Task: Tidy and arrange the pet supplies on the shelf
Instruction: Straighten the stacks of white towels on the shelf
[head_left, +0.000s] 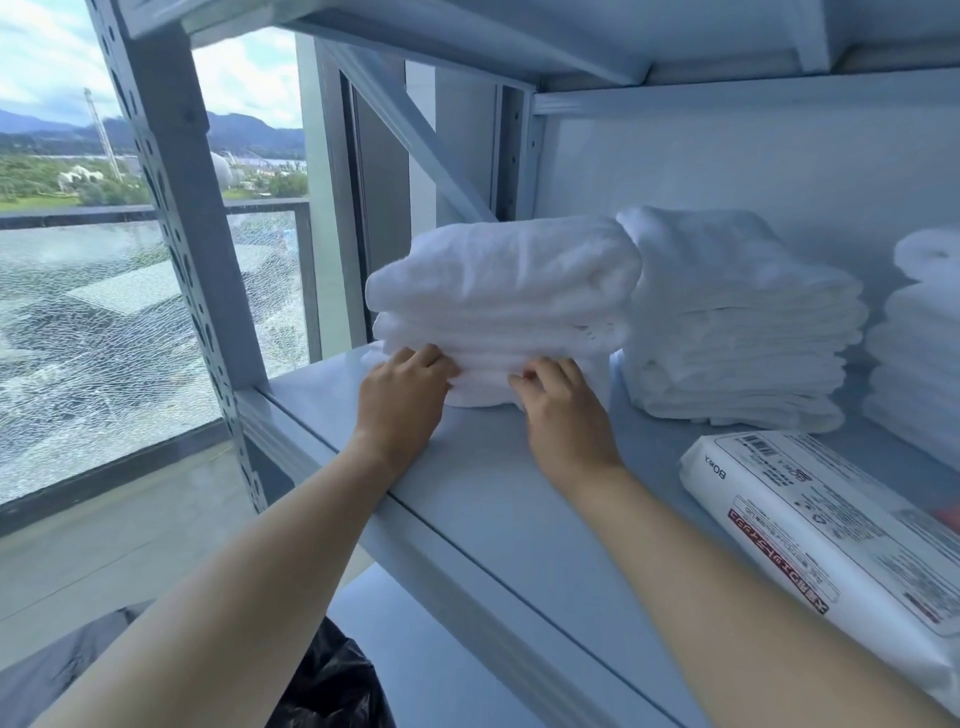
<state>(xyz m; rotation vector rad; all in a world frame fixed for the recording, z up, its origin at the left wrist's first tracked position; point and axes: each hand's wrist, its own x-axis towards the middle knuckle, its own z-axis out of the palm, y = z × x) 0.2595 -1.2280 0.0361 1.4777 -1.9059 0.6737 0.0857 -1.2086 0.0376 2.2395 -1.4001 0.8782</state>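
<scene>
A stack of folded white pads (498, 291) stands at the left end of the pale grey shelf (493, 499). My left hand (402, 400) touches the stack's lower left front, fingers tucked against the bottom layers. My right hand (563, 408) pinches the lower layers at the stack's front right. A second white stack (737, 322) stands just to the right, touching the first. A third stack (919, 343) is cut off by the right edge. A flat white plastic pack with printed labels (826, 540) lies at the shelf's front right.
A perforated grey upright post (182, 218) frames the shelf's left front corner, with a diagonal brace (415, 135) behind. An upper shelf (571, 31) hangs overhead. A lower shelf (415, 649) and a black plastic bag (332, 680) lie below. A cracked glass railing (104, 338) is to the left.
</scene>
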